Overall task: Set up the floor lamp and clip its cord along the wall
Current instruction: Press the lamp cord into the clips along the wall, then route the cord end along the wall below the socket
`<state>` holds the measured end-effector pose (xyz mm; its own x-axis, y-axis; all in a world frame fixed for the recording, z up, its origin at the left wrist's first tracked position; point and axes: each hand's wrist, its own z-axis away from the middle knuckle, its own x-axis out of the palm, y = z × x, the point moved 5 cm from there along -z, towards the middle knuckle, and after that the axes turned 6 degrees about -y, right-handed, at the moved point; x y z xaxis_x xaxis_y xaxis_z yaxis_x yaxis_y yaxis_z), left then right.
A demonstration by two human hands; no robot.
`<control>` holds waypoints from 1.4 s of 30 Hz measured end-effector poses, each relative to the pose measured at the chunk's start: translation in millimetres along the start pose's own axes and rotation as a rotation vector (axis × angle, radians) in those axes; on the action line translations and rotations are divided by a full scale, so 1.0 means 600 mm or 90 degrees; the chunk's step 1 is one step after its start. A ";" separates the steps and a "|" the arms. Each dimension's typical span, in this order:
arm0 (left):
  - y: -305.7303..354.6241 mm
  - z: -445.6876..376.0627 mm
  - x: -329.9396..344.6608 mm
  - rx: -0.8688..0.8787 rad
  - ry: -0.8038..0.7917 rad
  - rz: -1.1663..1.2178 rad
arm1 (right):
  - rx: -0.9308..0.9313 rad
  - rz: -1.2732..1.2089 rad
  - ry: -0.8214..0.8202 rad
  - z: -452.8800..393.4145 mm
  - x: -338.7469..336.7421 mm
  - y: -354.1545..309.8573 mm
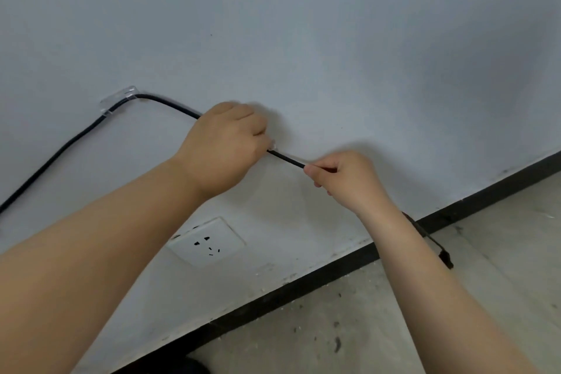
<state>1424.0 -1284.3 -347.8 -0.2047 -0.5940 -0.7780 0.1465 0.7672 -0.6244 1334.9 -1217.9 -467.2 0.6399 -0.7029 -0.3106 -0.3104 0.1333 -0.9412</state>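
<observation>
A black lamp cord [73,138] runs up the white wall from the lower left and passes through a clear plastic clip [118,100] stuck to the wall. From there it slopes down to the right. My left hand [224,143] presses the cord against the wall, with a small clear clip just showing at its fingertips. A short bare stretch of cord [287,158] spans between my hands. My right hand [343,176] pinches the cord there. Beyond it the cord hangs behind my right forearm, and its plug end [444,256] dangles near the floor. The lamp itself is out of view.
A white wall socket [206,241] sits below my hands. A black skirting board [303,285] runs along the foot of the wall. Speckled pale floor [394,313] lies at the lower right.
</observation>
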 end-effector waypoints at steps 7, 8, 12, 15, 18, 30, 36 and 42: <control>0.009 -0.001 0.006 0.059 0.052 -0.071 | -0.038 0.027 0.037 0.003 -0.011 0.004; 0.010 -0.002 0.006 0.069 0.066 -0.087 | -0.040 0.026 0.037 0.003 -0.012 0.007; 0.007 0.003 0.005 0.062 0.124 -0.167 | -0.056 0.048 0.040 0.003 0.000 0.022; -0.008 0.020 -0.003 -0.020 0.177 -0.205 | -0.068 0.068 0.075 0.006 0.019 0.038; -0.018 0.035 -0.013 -0.092 0.243 -0.200 | -0.079 0.078 0.125 0.014 0.043 0.046; 0.020 0.101 0.034 -0.162 0.252 -0.123 | -0.075 0.109 0.143 0.031 0.107 0.043; 0.065 0.197 0.108 -0.280 0.168 0.005 | -0.056 0.205 -0.016 0.049 0.158 0.067; 0.167 0.303 0.217 -0.587 0.103 0.298 | 0.042 0.273 -0.170 0.091 0.204 0.111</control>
<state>1588.0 -1328.7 -524.5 -0.4552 -0.2032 -0.8669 -0.5369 0.8394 0.0852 1430.8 -1257.0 -575.2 0.6246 -0.3740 -0.6856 -0.5446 0.4206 -0.7256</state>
